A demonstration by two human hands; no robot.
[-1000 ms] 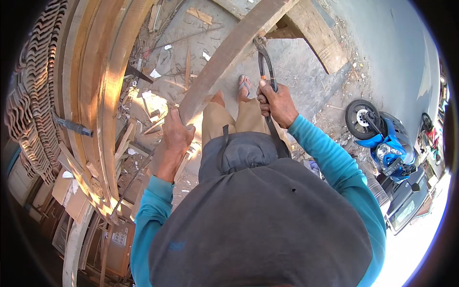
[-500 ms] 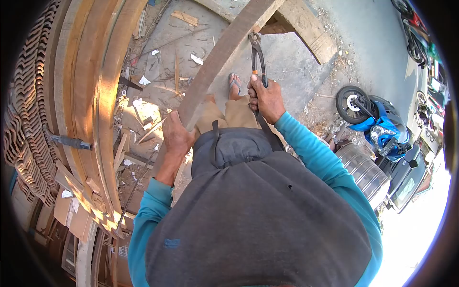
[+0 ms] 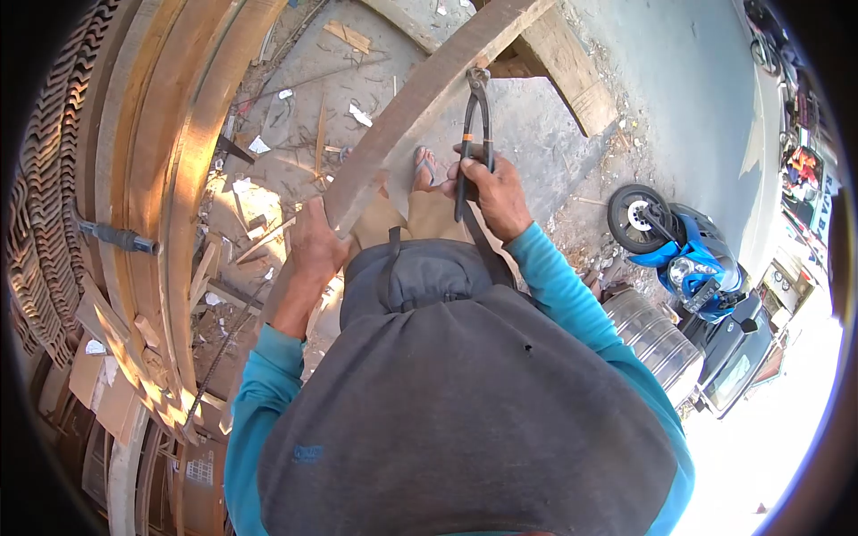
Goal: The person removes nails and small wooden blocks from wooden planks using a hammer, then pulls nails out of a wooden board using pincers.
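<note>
A long wooden beam (image 3: 411, 116) slants from the top centre down to my left hand (image 3: 315, 237), whose fingers are wrapped round its lower part. My right hand (image 3: 493, 192) grips the handles of black pincers (image 3: 477, 107) with orange bands. The pincers point away from me, and their jaws touch the beam's right edge near its upper part. Their handles stand somewhat apart. Whatever the jaws hold is too small to make out.
Stacked beams (image 3: 170, 134) and roof tiles (image 3: 54, 179) stand at the left, with a hammer (image 3: 116, 236) across them. A thick plank (image 3: 572, 76) supports the far end. A blue motorcycle (image 3: 693, 268) and a metal drum (image 3: 652, 335) are at the right.
The pincers' handles have spread apart, and my right hand's grip on them has shifted. The view has moved a little. My left hand stays on the beam.
</note>
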